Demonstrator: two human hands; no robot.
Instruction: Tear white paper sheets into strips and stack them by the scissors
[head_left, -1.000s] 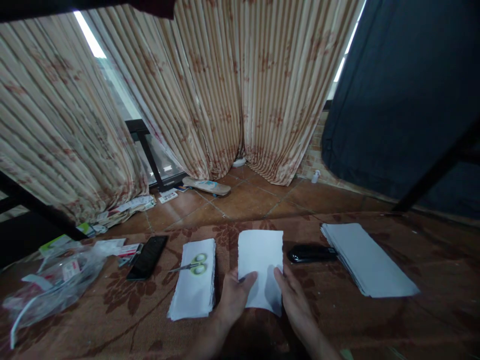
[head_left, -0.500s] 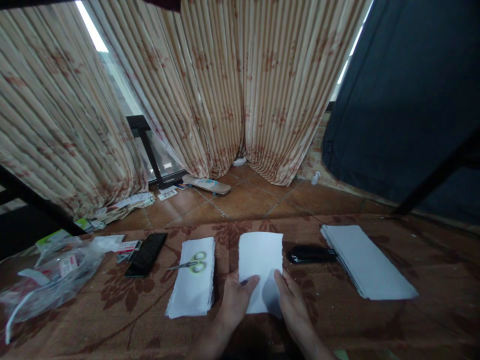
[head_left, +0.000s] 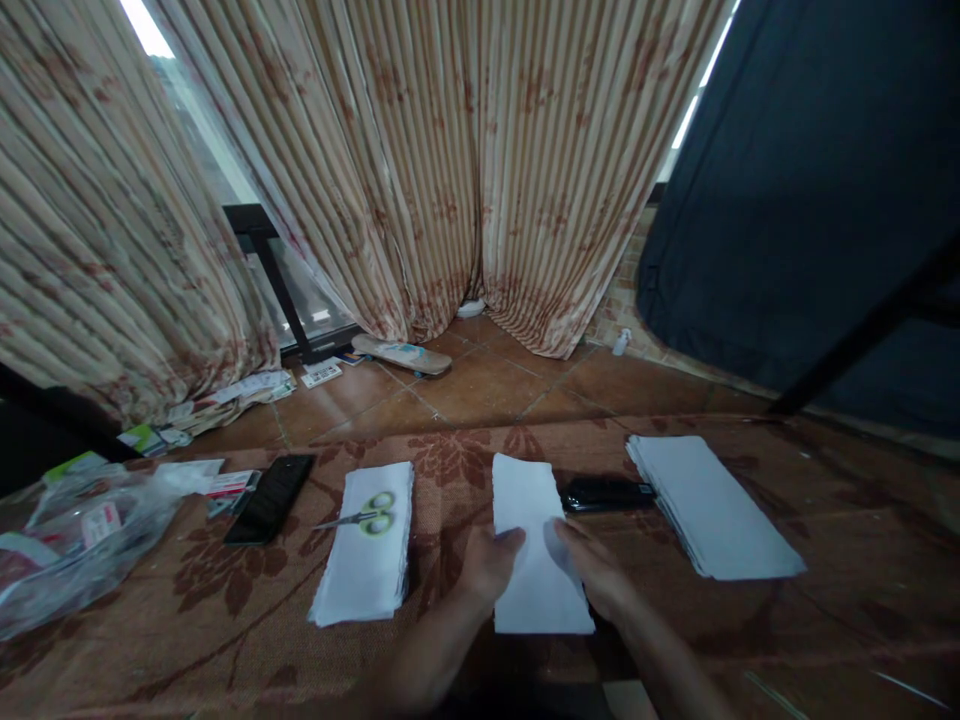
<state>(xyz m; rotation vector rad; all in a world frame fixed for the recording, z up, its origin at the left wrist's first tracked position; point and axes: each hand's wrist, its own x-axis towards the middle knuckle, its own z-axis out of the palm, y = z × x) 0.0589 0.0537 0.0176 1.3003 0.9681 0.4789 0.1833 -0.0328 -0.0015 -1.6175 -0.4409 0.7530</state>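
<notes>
A white sheet of paper [head_left: 534, 590] is held up in front of me between both hands. My left hand [head_left: 487, 565] is closed on its left edge, thumb on the front face, other fingers hidden behind. My right hand [head_left: 596, 565] grips the opposite edge the same way. To the left lies a stack of white paper [head_left: 360, 585] with green-handled scissors [head_left: 375, 515] on top, blades pointing left. A black stapler-like object [head_left: 607, 494] rests just right of the held sheet. Beyond it sits a larger stack of white paper [head_left: 720, 515].
A black phone [head_left: 270, 500] lies left of the scissors, beside small red-and-white packets [head_left: 229, 485] and a clear plastic bag [head_left: 112, 560]. Brown patterned cloth [head_left: 255, 620] covers the table. Past its far edge, a skateboard [head_left: 405, 354] stands on the tiled floor below striped curtains [head_left: 420, 180].
The sheet in my hands now looks narrower at the top and wider toward me, so its tilt or bend differs. The whole view has shifted slightly, with objects appearing farther left and higher.
</notes>
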